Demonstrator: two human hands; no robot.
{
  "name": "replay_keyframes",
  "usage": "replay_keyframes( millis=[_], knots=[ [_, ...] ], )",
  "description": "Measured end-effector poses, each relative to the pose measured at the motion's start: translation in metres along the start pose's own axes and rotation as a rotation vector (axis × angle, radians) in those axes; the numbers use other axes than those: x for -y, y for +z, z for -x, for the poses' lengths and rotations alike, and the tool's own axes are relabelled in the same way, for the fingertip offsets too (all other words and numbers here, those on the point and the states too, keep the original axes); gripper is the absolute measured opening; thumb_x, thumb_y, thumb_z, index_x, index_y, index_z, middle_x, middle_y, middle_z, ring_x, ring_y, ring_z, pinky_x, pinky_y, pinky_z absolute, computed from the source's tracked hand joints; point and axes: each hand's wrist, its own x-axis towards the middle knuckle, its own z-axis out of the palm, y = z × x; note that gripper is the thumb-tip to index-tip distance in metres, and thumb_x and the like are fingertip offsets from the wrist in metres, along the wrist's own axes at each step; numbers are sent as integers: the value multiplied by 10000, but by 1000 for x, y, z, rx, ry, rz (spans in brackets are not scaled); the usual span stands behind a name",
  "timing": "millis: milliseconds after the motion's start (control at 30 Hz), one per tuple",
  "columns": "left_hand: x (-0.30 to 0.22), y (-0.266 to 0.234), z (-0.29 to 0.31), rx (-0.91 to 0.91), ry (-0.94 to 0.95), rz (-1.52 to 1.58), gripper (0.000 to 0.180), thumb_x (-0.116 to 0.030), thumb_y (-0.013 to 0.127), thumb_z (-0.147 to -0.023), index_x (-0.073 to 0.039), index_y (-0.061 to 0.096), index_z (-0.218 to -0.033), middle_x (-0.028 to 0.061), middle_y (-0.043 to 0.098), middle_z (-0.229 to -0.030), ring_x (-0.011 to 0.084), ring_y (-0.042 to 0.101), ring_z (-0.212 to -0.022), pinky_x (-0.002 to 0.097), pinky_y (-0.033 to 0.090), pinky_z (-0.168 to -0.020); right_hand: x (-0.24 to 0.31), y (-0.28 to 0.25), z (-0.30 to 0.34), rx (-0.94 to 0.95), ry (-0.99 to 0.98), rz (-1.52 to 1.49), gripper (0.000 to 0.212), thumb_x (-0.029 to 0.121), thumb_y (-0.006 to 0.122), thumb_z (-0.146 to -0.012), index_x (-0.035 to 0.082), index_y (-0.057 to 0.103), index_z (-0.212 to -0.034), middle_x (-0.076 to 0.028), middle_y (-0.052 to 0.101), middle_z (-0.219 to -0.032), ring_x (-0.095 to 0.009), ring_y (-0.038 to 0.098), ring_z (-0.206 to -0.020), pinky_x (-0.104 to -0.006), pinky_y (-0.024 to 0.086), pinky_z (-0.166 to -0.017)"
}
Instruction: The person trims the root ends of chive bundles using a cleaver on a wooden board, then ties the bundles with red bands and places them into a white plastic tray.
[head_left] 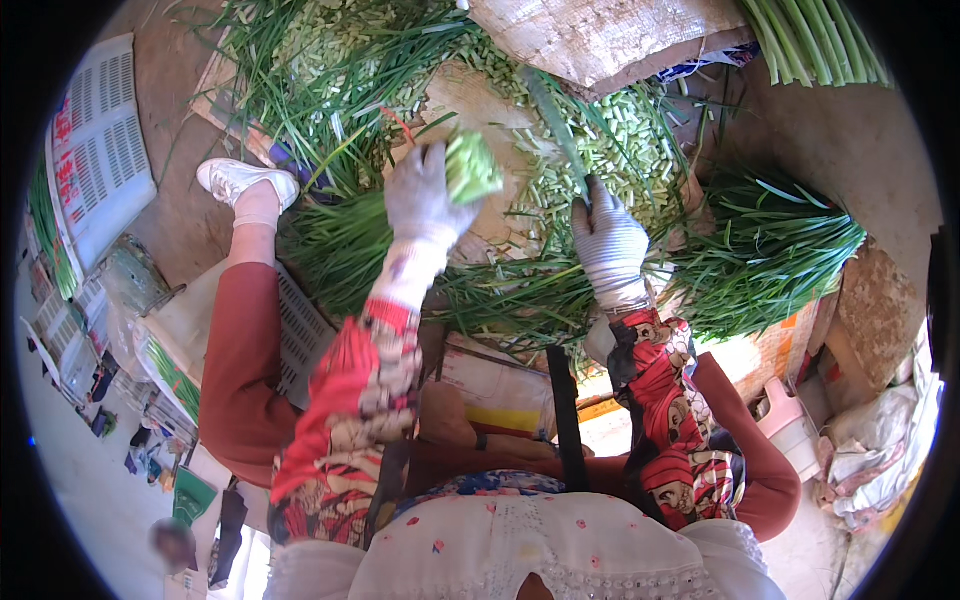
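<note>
My left hand (pixel 425 195), in a grey-white glove, is closed around a bunch of long green leafy stalks, like garlic chives. Its pale cut ends (pixel 470 168) point right, slightly blurred, and the dark leaves (pixel 340 245) trail to the lower left. In my right hand (pixel 608 240), gloved too, is a knife (pixel 556 125), its long blade slanting up and left over chopped stem pieces (pixel 640 130). Beneath both hands lies a tan board (pixel 470 100), strewn with cuttings. A large heap of green leaves (pixel 770 250) lies to the right of my right hand.
Cut leaves and stems (pixel 330 50) pile up at the far left. A woven sack (pixel 600 40) and thick green stalks (pixel 815 40) lie at the far side. White slotted crates (pixel 105 150) stand left; a pink plastic stool (pixel 775 405) and bundled sacks (pixel 870 440) are right.
</note>
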Motion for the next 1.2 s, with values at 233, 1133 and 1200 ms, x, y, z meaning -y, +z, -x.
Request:
replay_keyframes(
  millis=[233,1133,1200],
  knots=[
    [-26,1,-55,363,-207,-187,934,-492,827,-599,-134,414,-1356,117,547,-1299,275,536,-1196,418,476,-943,19,-6,8,55,51,-211,294,292,611,-890,116,626,-1124,-138,652,-755,-337,644,-625,-442,510,-564],
    [-27,8,-58,382,-196,-198,604,-340,728,-753,-113,519,-1273,149,554,-1262,295,554,-1181,422,470,-915,67,-17,-10,573,117,77,315,321,490,-931,39,629,-939,-223,677,-781,-397,673,-746,-493,540,-711],
    [-23,10,-60,404,-215,-234,608,-330,724,-752,-121,508,-1280,145,553,-1251,300,544,-1200,435,480,-913,75,-14,-23,673,184,61,336,329,475,-930,54,658,-994,-235,679,-868,-404,668,-830,-479,534,-782]
  ],
)
